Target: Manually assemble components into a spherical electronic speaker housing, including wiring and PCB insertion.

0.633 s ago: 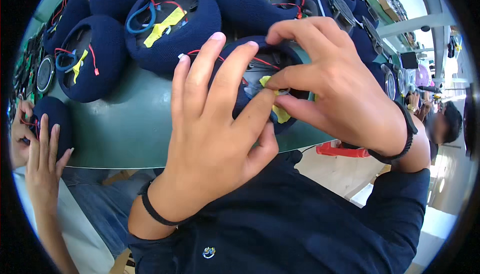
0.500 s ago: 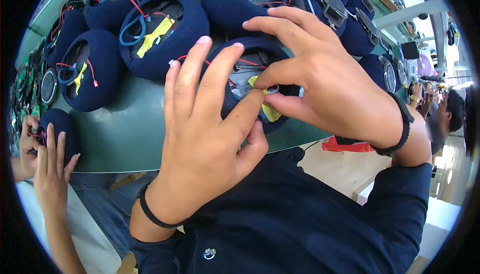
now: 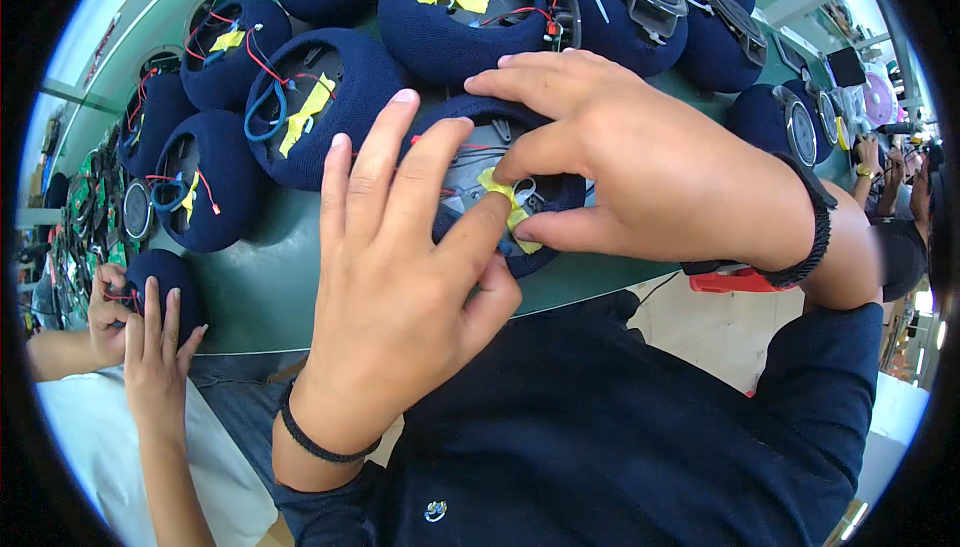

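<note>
Right now both hands are busy on one round blue speaker shell that sits on the near edge of the green table, just in front of the person. Its open side faces up, with red wires inside. The left hand lies flat over it with fingers spread, and its thumb presses on a strip of yellow tape. The right hand curls over the shell from the other side — its thumb and first finger pinch that same tape. More blue shells with yellow tape and wires sit farther back. At the lower left, another person's hands hold a blue shell too.
</note>
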### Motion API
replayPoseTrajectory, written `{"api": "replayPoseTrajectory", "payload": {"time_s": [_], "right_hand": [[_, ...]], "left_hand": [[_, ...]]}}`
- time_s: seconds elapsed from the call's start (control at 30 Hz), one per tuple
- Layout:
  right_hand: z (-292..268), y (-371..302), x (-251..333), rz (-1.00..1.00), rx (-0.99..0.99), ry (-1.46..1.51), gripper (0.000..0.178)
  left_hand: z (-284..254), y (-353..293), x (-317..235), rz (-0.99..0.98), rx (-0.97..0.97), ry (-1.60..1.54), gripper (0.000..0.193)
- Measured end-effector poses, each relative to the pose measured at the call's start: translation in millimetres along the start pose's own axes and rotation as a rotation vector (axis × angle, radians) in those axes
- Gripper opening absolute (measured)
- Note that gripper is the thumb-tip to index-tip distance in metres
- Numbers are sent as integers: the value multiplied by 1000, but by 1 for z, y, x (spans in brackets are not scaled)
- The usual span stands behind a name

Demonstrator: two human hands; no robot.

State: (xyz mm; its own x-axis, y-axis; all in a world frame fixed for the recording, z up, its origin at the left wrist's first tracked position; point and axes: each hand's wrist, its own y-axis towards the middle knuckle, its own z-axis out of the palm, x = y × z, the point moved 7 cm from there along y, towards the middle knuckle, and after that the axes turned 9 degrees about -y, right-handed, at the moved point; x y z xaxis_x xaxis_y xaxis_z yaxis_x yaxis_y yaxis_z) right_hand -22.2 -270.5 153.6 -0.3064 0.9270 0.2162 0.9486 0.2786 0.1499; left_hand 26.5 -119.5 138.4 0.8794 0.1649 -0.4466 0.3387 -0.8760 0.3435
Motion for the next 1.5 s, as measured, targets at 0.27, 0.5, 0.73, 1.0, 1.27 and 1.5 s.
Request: {"api": "replayPoseTrajectory", "payload": {"time_s": [0.27,0.5,0.73,1.0,1.27,1.5], "right_hand": [[6,-8,-4,-19,-85,36,34],[8,-11,-5,-49,-95,3,38],[2,-14,-5,-23,-79,49,37],[-5,-2,-11,-17,-39,-30,19],[-9,20,-9,-68,106,-212,12],[-7,26,-5,-17,173,-220,7]], "left_hand": [[8,-6,13,23,-103,-120,40],[11,-7,10,56,-84,-87,41],[8,-1,8,5,-22,-91,42],[9,1,9,-63,-56,-146,28],[16,-1,0,-92,-210,-29,18],[12,10,1,-142,-186,-26,19]]}}
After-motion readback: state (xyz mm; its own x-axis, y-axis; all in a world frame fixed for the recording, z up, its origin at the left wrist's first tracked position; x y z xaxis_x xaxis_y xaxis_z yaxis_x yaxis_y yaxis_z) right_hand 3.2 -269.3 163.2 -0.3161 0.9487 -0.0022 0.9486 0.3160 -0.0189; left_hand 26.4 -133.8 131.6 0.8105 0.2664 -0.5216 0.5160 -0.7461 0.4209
